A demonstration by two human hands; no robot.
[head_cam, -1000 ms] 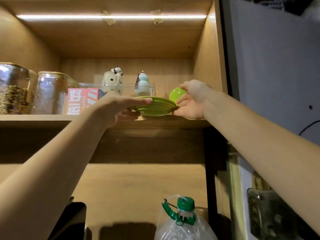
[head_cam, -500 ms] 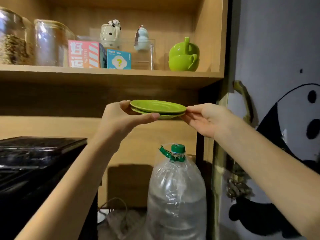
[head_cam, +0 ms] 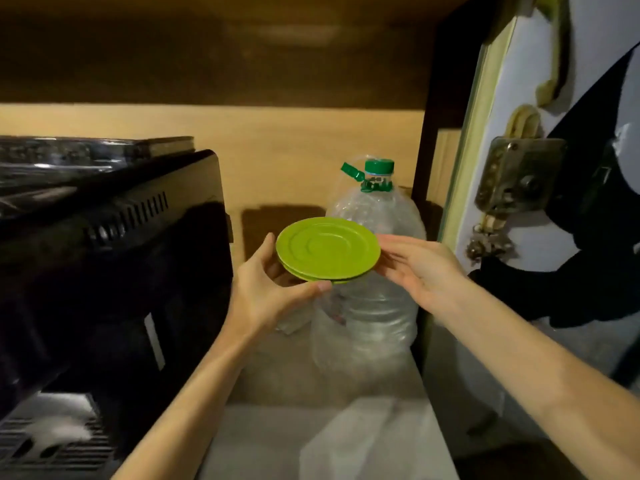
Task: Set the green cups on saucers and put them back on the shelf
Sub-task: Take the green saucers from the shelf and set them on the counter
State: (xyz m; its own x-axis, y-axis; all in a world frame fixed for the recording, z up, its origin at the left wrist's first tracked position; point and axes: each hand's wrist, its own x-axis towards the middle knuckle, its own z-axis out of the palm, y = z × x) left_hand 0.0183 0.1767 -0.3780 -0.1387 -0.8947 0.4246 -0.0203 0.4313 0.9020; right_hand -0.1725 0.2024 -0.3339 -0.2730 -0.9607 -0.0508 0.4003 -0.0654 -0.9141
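Two stacked green saucers [head_cam: 327,249] hang in the air in front of a big water bottle. My left hand [head_cam: 270,289] grips the stack from below and at its left rim, thumb along the near edge. My right hand [head_cam: 419,268] touches the right rim with its fingertips, palm up and fingers spread. The green cups and the upper shelf are out of view.
A large clear water bottle [head_cam: 374,289] with a green cap stands right behind the saucers. A black appliance [head_cam: 114,244] fills the left. To the right is a door edge with a metal lock [head_cam: 516,178]. A pale counter surface [head_cam: 311,441] lies below.
Both hands have brought the saucer stack down from the shelf to chest height. The view has tilted down, so the shelf and the green cups have left the frame.
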